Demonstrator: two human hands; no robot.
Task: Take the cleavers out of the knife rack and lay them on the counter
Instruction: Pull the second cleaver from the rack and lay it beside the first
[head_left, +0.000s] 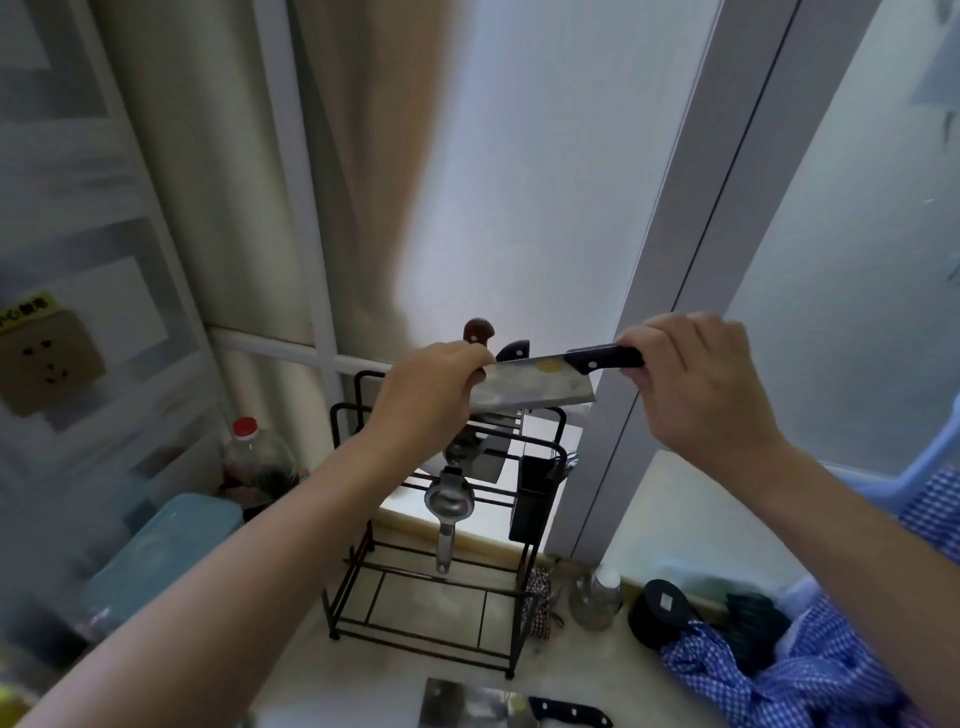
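Cleaver hangs above the knife rack, my right hand clamped on its handle, left hand fingers pinching the blade tip. Risk: that pinch slipping along the edge while lowering toward the tabletop.

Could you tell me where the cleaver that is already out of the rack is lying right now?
It lies on the counter at the bottom centre of the head view: cleaver, in front of the black knife rack.
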